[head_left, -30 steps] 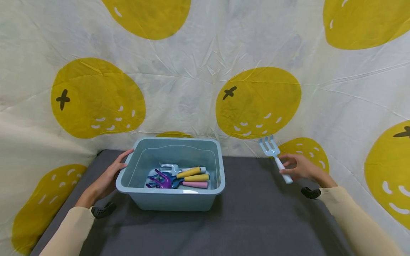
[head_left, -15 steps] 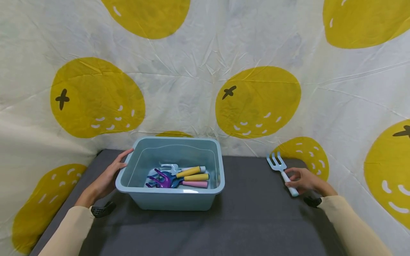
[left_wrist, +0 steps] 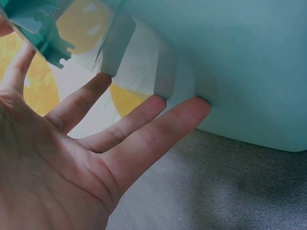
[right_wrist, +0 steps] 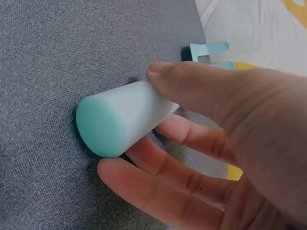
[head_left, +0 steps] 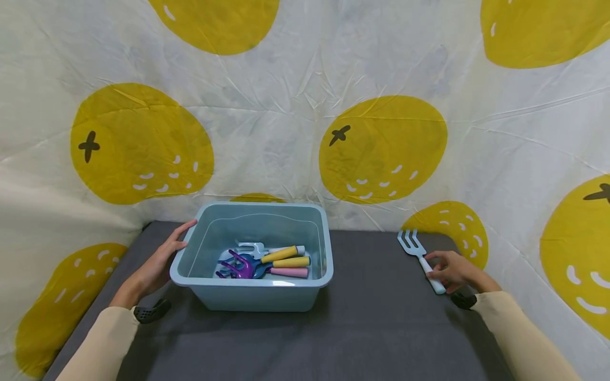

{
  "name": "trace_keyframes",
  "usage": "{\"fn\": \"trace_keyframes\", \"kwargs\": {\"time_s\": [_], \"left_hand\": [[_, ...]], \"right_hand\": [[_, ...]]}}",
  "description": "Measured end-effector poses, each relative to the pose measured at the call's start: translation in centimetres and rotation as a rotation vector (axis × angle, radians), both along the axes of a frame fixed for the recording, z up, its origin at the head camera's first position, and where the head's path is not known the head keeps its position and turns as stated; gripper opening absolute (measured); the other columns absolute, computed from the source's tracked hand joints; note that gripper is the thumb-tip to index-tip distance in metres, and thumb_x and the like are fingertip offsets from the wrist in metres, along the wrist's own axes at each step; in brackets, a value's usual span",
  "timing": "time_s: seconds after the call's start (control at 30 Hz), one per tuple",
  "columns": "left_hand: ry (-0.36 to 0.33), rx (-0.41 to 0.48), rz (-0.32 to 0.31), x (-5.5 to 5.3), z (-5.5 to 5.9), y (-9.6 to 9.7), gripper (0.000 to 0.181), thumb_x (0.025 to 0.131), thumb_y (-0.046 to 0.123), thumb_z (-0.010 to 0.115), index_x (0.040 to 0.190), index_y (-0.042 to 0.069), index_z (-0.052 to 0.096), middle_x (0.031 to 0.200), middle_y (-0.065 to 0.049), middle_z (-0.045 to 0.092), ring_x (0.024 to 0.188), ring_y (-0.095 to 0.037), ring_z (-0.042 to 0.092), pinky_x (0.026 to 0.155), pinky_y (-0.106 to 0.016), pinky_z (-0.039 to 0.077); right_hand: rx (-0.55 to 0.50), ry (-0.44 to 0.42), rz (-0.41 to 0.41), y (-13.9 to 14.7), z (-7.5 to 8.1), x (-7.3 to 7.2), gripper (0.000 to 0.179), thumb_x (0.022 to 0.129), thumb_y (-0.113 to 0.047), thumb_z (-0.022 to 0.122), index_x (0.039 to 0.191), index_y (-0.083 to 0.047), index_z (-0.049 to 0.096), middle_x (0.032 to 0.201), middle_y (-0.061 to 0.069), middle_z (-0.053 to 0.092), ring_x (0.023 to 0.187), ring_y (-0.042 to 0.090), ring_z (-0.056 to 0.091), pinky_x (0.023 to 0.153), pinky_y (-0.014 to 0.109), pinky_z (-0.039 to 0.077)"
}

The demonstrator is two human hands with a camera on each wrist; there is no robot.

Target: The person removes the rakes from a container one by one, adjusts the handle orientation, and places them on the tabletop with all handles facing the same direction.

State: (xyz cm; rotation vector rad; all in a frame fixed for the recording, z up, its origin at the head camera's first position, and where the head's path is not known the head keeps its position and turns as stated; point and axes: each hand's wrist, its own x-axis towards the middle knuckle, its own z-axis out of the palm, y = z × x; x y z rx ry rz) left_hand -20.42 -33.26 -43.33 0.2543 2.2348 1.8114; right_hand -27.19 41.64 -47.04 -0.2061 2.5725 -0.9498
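Note:
A small garden fork (head_left: 423, 261) with light blue tines and a white handle lies on the dark tabletop at the right. My right hand (head_left: 455, 271) pinches its handle, thumb on one side and curled fingers on the other. In the right wrist view the handle (right_wrist: 127, 115) shows its turquoise butt end, close to the cloth. At the left, my left hand (head_left: 154, 264) rests against a light blue plastic tub (head_left: 252, 293). Its straight, spread fingers touch the outer wall in the left wrist view, fingertips (left_wrist: 199, 106) on the plastic; one finger reaches the rim.
Inside the tub lie several small garden tools: a purple rake (head_left: 244, 268), blue tools with yellow handles (head_left: 293, 262), a pink handle (head_left: 289, 272) and another light blue fork (head_left: 254, 250). A fruit-print curtain (head_left: 295, 148) hangs behind the dark table (head_left: 333, 338).
My right hand has lowered the garden fork toward the near right onto the tabletop, where it has stayed over the last half second. The left hand and the tub have not moved.

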Motion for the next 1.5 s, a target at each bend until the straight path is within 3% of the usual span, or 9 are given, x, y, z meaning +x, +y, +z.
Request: {"fn": "trace_keyframes", "kwargs": {"time_s": [0.37,0.57,0.73,0.87,1.07,1.2,1.3,1.5], "left_hand": [[0.003,0.008,0.009,0.3,0.3,0.0,0.061,0.109,0.037,0.035,0.164,0.039,0.009,0.168,-0.012,0.0,0.141,-0.047,0.025,0.104,-0.059,0.04],[0.013,0.035,-0.003,0.5,0.4,0.3,0.061,0.11,0.037,0.035,0.165,0.035,0.008,0.167,-0.016,0.003,0.139,-0.05,0.027,0.103,-0.064,0.04],[0.014,0.032,0.001,0.4,0.5,0.4,0.062,0.11,0.037,0.035,0.165,0.033,0.007,0.167,-0.016,0.005,0.138,-0.05,0.029,0.102,-0.06,0.042],[0.024,0.028,0.006,0.3,0.3,0.4,0.062,0.11,0.037,0.036,0.165,0.033,0.008,0.167,-0.016,0.005,0.138,-0.049,0.029,0.101,-0.056,0.043],[0.027,0.033,0.008,0.3,0.0,0.6,0.062,0.11,0.036,0.036,0.165,0.032,0.009,0.167,-0.016,0.005,0.138,-0.05,0.03,0.101,-0.06,0.044],[0.027,0.035,0.013,0.4,-0.2,0.6,0.062,0.11,0.036,0.036,0.165,0.033,0.009,0.167,-0.016,0.004,0.138,-0.049,0.03,0.101,-0.058,0.045],[0.032,0.029,0.02,0.4,-0.2,0.5,0.062,0.11,0.037,0.036,0.165,0.033,0.009,0.168,-0.015,0.004,0.138,-0.049,0.03,0.101,-0.058,0.044],[0.042,0.039,0.015,0.4,-0.3,0.4,0.061,0.11,0.035,0.036,0.165,0.032,0.01,0.167,-0.015,0.005,0.138,-0.049,0.03,0.101,-0.057,0.044]], "right_hand": [[-0.002,-0.005,0.011,-0.2,0.5,-0.2,0.061,0.094,-0.017,0.076,0.144,0.004,0.048,0.1,0.015,0.063,0.081,0.028,0.068,0.063,0.048,0.059],[0.039,0.017,0.088,-0.7,2.3,-0.5,0.06,0.096,-0.017,0.073,0.142,0.009,0.044,0.098,0.018,0.069,0.074,0.03,0.067,0.056,0.047,0.058],[0.095,0.047,0.181,-2.1,5.8,-1.0,0.066,0.096,-0.017,0.073,0.144,0.011,0.039,0.106,0.024,0.07,0.075,0.031,0.066,0.054,0.046,0.057],[0.139,0.033,0.252,-3.8,9.3,-1.7,0.072,0.096,-0.021,0.073,0.149,0.008,0.036,0.118,0.029,0.063,0.084,0.029,0.065,0.058,0.044,0.058],[0.228,0.052,0.371,-7.1,13.8,-3.1,0.076,0.094,-0.028,0.076,0.152,0.001,0.036,0.127,0.032,0.056,0.067,0.026,0.063,0.06,0.044,0.055],[0.348,0.133,0.489,-9.9,16.9,-3.9,0.079,0.093,-0.036,0.076,0.153,-0.001,0.037,0.131,0.031,0.057,0.091,0.034,0.069,0.08,0.052,0.054],[0.385,0.141,0.531,-12.3,19.1,-4.5,0.082,0.094,-0.04,0.074,0.156,-0.004,0.035,0.138,0.032,0.053,0.108,0.037,0.067,0.093,0.058,0.049],[0.356,0.129,0.553,-16.9,22.0,-5.0,0.083,0.094,-0.038,0.074,0.159,-0.01,0.031,0.146,0.031,0.045,0.114,0.042,0.063,0.095,0.056,0.051]]}}
